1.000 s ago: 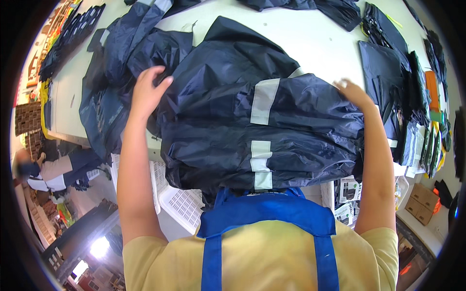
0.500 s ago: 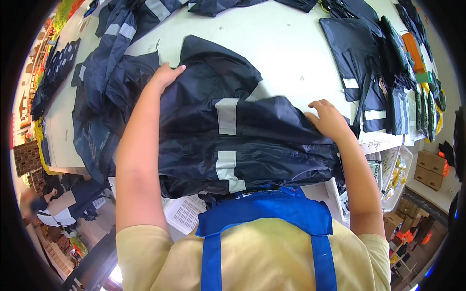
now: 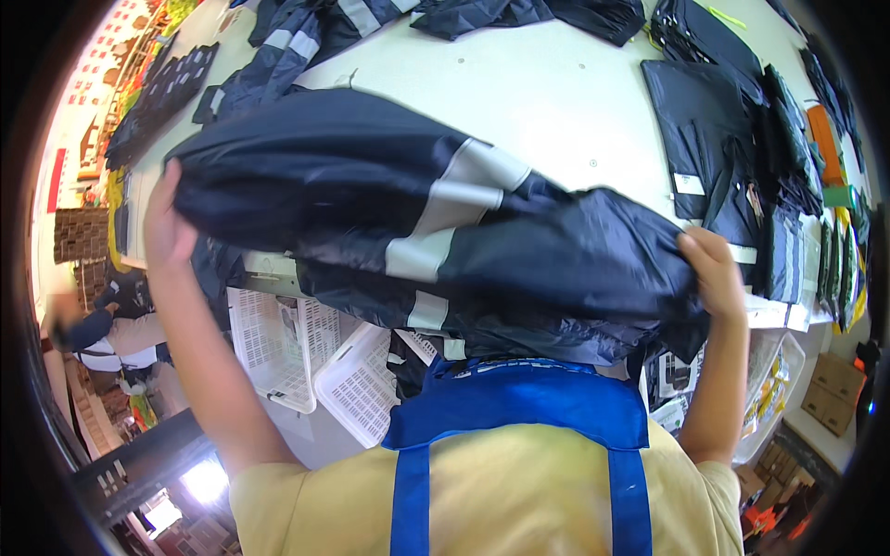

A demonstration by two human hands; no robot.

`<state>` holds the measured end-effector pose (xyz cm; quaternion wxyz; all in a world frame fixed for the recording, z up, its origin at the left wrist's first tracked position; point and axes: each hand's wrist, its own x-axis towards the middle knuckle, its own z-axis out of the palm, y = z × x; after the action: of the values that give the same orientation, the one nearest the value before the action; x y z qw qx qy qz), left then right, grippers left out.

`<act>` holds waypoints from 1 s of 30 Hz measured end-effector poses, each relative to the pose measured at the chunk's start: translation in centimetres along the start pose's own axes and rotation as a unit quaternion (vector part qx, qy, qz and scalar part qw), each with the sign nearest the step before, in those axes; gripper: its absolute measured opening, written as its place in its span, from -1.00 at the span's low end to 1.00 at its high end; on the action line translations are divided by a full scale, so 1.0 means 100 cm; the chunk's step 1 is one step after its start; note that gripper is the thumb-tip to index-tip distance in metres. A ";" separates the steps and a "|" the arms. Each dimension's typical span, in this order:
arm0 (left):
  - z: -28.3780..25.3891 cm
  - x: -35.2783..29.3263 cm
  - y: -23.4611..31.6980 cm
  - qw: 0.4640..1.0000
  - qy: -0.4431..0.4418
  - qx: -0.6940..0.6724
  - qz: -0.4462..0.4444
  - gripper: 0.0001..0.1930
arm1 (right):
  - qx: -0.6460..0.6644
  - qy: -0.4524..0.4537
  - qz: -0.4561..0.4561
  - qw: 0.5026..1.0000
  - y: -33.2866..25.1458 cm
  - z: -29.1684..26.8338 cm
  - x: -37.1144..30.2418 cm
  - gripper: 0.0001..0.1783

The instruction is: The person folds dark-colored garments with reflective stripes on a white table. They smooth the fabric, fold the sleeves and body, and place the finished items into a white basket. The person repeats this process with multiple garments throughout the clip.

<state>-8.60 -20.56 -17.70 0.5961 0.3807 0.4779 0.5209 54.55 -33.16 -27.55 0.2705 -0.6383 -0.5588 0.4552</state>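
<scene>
A dark navy garment (image 3: pixel 315 176) with silver-grey reflective strips (image 3: pixel 450 202) stretches between my hands, over the near edge of the white table (image 3: pixel 519 93). My left hand (image 3: pixel 171 218) is closed on its left end, slightly smeared by motion. At the other end, my right hand (image 3: pixel 716 267) has its fingers closed round the fabric. Part of the same dark cloth, or another piece under it, hangs down toward my blue apron (image 3: pixel 519 408); the folds hide which.
More dark garments (image 3: pixel 278 51) lie at the far left and far edge. Folded dark clothing (image 3: pixel 695 102) is stacked on the right, near an orange item (image 3: pixel 825 144). White plastic baskets (image 3: pixel 357 380) stand below the table edge. Another person (image 3: pixel 120 324) is at the lower left.
My left hand has moved left and now grips the garment, which is pulled out wide and raised. My right hand, open before, has moved right and closed on its other end.
</scene>
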 end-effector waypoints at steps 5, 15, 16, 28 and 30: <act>-0.004 -0.110 0.054 0.994 0.050 -0.032 0.096 -0.65 | 0.126 0.006 0.061 0.990 0.029 -0.010 0.007 -0.57; 0.000 -0.137 0.077 0.991 -0.036 -0.038 0.127 -0.66 | 0.351 -0.121 0.170 0.913 0.026 0.090 0.039 -0.44; -0.012 -0.131 0.083 0.992 -0.028 -0.025 0.120 -0.67 | 0.346 -0.058 0.127 0.928 0.015 0.089 0.034 -0.49; -0.058 -0.118 0.083 0.988 0.021 0.045 0.146 -0.64 | 0.449 0.431 -0.162 0.765 -0.094 -0.134 -0.176 -0.46; -0.028 -0.129 0.099 0.989 0.008 -0.016 0.150 -0.63 | 0.120 0.474 -0.206 0.848 -0.114 -0.160 -0.200 -0.53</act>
<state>-13.84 -31.73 -6.69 0.5140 0.4343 0.4116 0.6147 64.13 -47.14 -5.21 0.6643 -0.6095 -0.4224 0.0943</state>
